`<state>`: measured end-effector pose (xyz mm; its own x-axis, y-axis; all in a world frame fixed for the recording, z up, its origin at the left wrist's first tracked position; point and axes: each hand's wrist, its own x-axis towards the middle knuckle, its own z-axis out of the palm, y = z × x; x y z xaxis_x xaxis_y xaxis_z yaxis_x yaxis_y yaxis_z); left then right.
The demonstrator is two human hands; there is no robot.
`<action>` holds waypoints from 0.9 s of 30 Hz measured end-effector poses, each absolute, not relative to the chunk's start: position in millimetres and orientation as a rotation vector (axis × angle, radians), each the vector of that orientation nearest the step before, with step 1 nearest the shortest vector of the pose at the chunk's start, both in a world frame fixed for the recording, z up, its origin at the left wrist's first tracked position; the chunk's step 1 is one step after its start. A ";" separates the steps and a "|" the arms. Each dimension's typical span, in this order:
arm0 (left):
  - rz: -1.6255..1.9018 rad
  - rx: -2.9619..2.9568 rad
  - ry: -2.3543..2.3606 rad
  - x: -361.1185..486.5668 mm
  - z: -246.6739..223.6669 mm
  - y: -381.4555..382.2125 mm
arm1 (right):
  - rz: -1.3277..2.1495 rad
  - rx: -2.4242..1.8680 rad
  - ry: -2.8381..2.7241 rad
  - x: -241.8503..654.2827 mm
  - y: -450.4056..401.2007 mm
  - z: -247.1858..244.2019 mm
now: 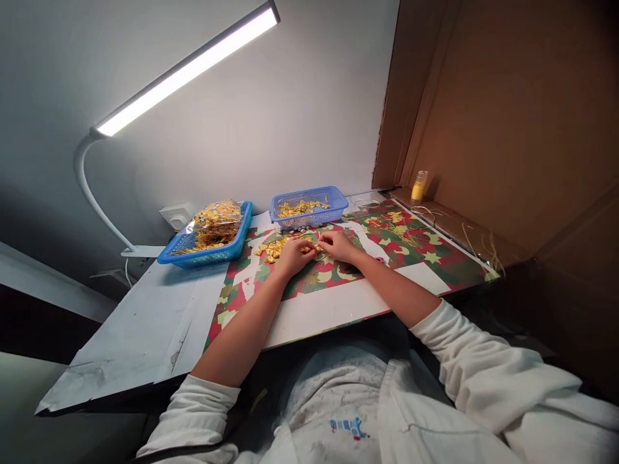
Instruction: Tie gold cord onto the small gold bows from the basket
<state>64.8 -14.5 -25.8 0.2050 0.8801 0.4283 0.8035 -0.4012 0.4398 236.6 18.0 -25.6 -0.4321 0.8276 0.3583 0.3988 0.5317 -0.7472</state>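
My left hand [296, 256] is over the patterned sheet, its fingers pinched on something small that I cannot make out. Close to its right, my right hand [336, 247] has thumb and fingertips pressed together, nearly touching the left fingertips. What lies between its fingers is too small to name. A pile of small gold bows [271, 250] rests on the red and green patterned sheet [319, 277], beside and partly behind my left hand. Behind both hands stands a blue-violet basket [309, 216] with more gold bows inside.
A blue basket [206, 258] heaped with gold pieces and a plastic bag stands left. A lamp [188, 71] hangs above. Yellow strings [399, 229] lie on the sheet's right side. A small jar [418, 187] stands by the cardboard wall [507, 129] at right.
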 end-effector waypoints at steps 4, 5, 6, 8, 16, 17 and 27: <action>0.969 2.343 1.655 65.2 -25.1 -15.2 | 0.770 -0.989 -2.038 238.5 16.6 -22.6; 0.967 2.344 1.656 65.3 -24.9 -15.3 | 0.770 -0.990 -2.036 239.0 16.4 -22.0; 0.965 2.345 1.658 65.3 -24.7 -15.3 | 0.768 -0.993 -2.036 239.4 16.4 -21.5; 0.964 2.347 1.659 65.2 -24.8 -15.2 | 0.757 -1.008 -2.042 240.1 16.5 -20.8; 0.964 2.376 1.645 64.5 -26.6 -14.0 | 0.309 -1.204 -2.158 237.6 9.5 -13.7; 0.960 2.381 1.648 64.7 -26.3 -14.3 | 0.258 -1.199 -2.173 236.9 7.6 -12.5; 0.980 2.398 1.637 65.4 -25.7 -14.6 | 0.114 -1.199 -2.374 234.1 -0.1 -11.5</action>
